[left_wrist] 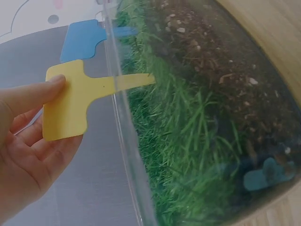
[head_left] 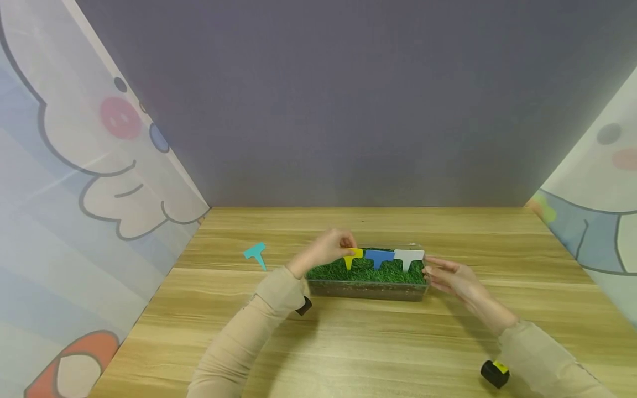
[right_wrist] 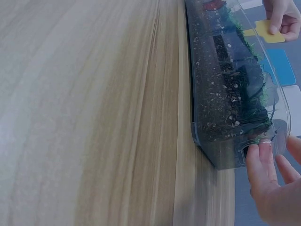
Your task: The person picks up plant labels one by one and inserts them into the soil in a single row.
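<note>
Head view: a wooden worktop (head_left: 368, 342) is backed by a grey panel (head_left: 368, 110) and flanked by cartoon curtains (head_left: 64, 138). On it is set a clear box (head_left: 365, 292) of grass (head_left: 368, 275). A yellow tag (head_left: 357, 252) is pinched between thumb and fingers by the left hand (head_left: 325, 247), at the left of the tag row. Beside it, a blue tag (head_left: 380, 257) and a white tag (head_left: 409, 256) are stood in the grass. The box's back left corner is hidden by the left hand. A turquoise tag (head_left: 256, 251) is laid on the worktop, left of the box. The box's right end is held by the right hand (head_left: 460, 279), its fingers slightly parted.

Left wrist view: the yellow tag's stem is seen reaching among the blades, with the blue tag just beyond. Soil (left_wrist: 216, 52) is seen through the clear wall. A blurred bluish shape shows low at the right; what it is cannot be told.

Right wrist view: fingertips are hooked at the opening in the box's end. The white tag is nearest, then the blue and the yellow.
</note>
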The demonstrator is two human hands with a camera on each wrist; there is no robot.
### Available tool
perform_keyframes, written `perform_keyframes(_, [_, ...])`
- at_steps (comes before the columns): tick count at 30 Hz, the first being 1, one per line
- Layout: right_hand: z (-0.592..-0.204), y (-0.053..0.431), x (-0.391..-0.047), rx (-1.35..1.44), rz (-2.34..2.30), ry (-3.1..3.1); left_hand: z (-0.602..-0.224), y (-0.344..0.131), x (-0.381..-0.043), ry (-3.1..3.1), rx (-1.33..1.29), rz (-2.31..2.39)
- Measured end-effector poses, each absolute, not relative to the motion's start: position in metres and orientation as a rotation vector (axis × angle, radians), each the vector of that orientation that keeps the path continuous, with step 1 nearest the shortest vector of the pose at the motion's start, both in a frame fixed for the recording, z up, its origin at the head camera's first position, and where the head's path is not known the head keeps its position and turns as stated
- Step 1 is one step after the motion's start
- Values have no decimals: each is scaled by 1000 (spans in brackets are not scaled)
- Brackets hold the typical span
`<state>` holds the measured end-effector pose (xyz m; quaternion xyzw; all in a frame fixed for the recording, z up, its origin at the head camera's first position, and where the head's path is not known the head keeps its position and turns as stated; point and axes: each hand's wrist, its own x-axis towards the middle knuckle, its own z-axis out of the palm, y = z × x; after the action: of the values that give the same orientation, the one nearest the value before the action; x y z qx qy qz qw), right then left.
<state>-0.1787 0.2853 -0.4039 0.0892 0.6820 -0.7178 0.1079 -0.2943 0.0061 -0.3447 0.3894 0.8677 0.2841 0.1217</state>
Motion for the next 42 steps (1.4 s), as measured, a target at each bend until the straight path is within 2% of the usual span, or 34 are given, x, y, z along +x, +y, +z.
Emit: perform_keyframes(42, [-403, 284, -179, 270, -2119, 2008, -352, 10, -294, 2563, 1112, 767])
